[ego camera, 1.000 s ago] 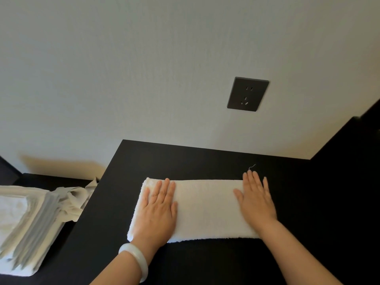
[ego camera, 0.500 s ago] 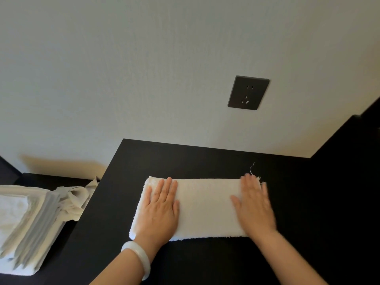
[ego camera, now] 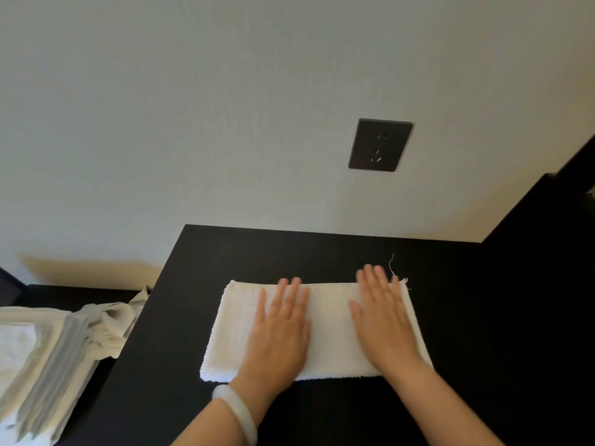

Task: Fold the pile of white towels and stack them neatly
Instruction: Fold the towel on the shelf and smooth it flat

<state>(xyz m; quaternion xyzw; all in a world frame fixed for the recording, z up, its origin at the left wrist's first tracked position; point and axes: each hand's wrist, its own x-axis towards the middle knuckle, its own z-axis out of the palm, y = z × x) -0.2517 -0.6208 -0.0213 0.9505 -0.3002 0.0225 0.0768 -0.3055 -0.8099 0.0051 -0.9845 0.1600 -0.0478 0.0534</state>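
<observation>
A white folded towel [ego camera: 325,346] lies as a long flat strip on the black table [ego camera: 322,249], its long edges running left to right. Its far edge sits well short of the wall [ego camera: 225,107], leaving a band of bare table behind it. Bare table also shows to the left of the towel up to the table's left edge, to the right up to a dark upright panel [ego camera: 547,268], and along the near side under the forearms. A loose thread [ego camera: 391,263] curls up from the towel's frayed far right corner.

Both hands lie palm down on the towel with fingers straight and close together, holding nothing. The left hand [ego camera: 280,336] presses left of the middle, a pale bangle [ego camera: 236,410] on its wrist. The right hand [ego camera: 383,320] presses right of the middle, its fingertips reaching just past the far edge. Both are slightly blurred.

To the left, on a lower dark surface [ego camera: 80,292], a stack of white towels [ego camera: 38,365] sits well apart from the strip, with a rumpled cloth [ego camera: 109,329] against its right side near the table's left edge. A dark wall socket [ego camera: 380,145] is set in the wall above the towel's right half.

Compared with a second ago, the hands have slid inward from the towel's two ends toward its middle. The left end and the frayed right corner are now uncovered. The towel itself lies in the same place.
</observation>
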